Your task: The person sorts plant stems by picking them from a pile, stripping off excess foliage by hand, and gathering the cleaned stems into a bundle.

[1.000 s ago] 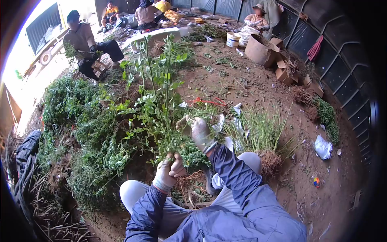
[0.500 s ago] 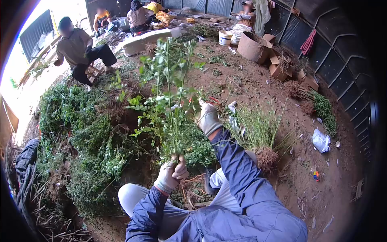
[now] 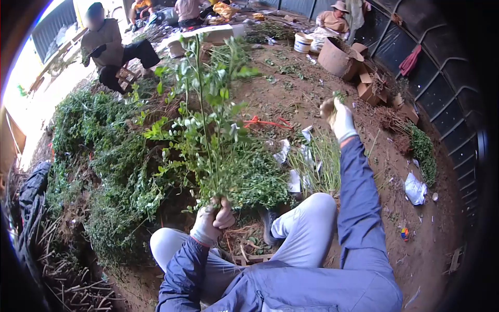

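My gloved left hand point(image 3: 212, 222) is closed round the lower ends of several tall leafy stems point(image 3: 204, 122), which stand upright in front of me. Out to the right, apart from the stems, my gloved right hand point(image 3: 340, 120) is raised with its fingers curled. A small green sprig point(image 3: 339, 95) shows at those fingertips. Below that hand, partly hidden behind my knee and sleeve, is a bundle of thin green stalks point(image 3: 325, 166). Loose cut greenery point(image 3: 260, 179) lies just beyond my left hand.
A large heap of leafy plants point(image 3: 114, 171) fills the left side. Red string point(image 3: 265, 122) and white scraps lie ahead. A seated person point(image 3: 106, 49) is at far left, others at the back. A bucket point(image 3: 302, 42), a round tub point(image 3: 335, 56) and cardboard stand at back right.
My right hand has moved away from the stems, out to the right, with a bit of green at its fingers. My left hand still grips the stems, now leaning slightly left.
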Available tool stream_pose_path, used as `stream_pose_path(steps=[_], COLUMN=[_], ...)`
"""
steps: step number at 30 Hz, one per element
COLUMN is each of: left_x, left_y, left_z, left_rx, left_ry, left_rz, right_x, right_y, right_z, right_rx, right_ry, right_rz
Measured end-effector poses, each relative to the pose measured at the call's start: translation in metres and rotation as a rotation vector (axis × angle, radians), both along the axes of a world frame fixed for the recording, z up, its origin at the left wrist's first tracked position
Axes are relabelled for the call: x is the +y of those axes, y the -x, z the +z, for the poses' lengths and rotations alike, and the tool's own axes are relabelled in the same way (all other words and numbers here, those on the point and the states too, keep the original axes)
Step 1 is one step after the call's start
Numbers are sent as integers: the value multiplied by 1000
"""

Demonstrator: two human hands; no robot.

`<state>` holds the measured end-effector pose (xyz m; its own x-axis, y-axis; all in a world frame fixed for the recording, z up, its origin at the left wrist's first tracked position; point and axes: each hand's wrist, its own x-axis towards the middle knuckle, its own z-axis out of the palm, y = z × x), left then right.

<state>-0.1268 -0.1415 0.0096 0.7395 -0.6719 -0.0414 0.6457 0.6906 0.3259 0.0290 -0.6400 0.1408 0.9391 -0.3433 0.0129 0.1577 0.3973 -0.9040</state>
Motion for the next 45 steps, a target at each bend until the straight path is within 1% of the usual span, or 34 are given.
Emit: stream_pose_path(steps=[1,2,3,4,5,6,7,8,9,10,11,12,13,14,15,17,20,21,23,24,25,27,29,30,32,33,35,36,38,39,40,42,44,45], left_x=[-2,-4,-5,-7,-10,-12,-13,-14,-15,-15,-16,-16,-15,-14,-13,-12,-10,-10,-9,-9,-8,-8,-6,-5,-5,-6,-7,-7,-10,-12,-14,-16,-17,-18], left_y=[-4,-6,-10,-12,-15,-15,-15,-15,-13,-13,-12,-11,-9,-9,-8,-5,-3,-3,-3,-3,-3,0,-1,0,1,1,0,-1,-2,-2,-2,-3,-3,-3], left_z=[2,3,2,2,3,5,5,4,4,4,4,4,3,3,1,-3,-2,1,-3,-3,-2,-1,2,5,8,6,3,4,8,9,10,7,6,5], left_rx=[-4,-7,-8,-10,-15,-8,-5,-4,7,7,11,18,22,41,58,68,47,38,22,22,79,74,62,62,50,58,25,47,90,104,119,94,74,72], left_ry=[11,24,29,38,45,34,23,13,22,20,3,-15,-17,-11,-5,21,19,9,48,60,53,76,80,49,30,26,52,35,5,-15,-36,-64,-175,-178], left_rz=[16,31,35,41,44,59,79,99,115,116,137,158,159,140,122,111,93,90,80,73,62,70,59,60,66,84,104,122,173,213,249,255,243,239], right_x=[13,33,44,48,69,86,93,107,141,154,169,188,202,224,239,266,284,289,295,301,300,296,286,284,263,260,258,261,270,274,280,290,301,306], right_y=[13,27,38,42,56,69,67,76,89,91,92,96,92,96,92,92,78,81,80,79,77,76,64,65,63,68,89,102,117,123,127,127,124,122], right_z=[0,-8,-22,-44,-40,-55,-74,-85,-64,-68,-69,-68,-88,-77,-79,-78,-98,-87,-88,-91,-94,-94,-100,-89,-103,-103,-107,-102,-94,-92,-94,-103,-113,-116], right_rx=[128,212,273,348,366,243,336,143,236,150,90,-11,-71,-27,-22,-140,-164,-104,-106,-162,-118,-42,-83,-23,46,33,58,113,102,86,89,35,77,89], right_ry=[266,465,640,907,1360,1441,1598,1603,1479,1310,1256,1171,952,747,612,490,340,247,190,234,224,207,104,0,-58,-54,207,247,335,323,209,108,84,74], right_rz=[74,86,183,278,329,351,414,417,486,581,637,622,602,602,599,520,591,620,613,522,527,513,386,234,69,106,261,357,483,530,553,581,554,543])
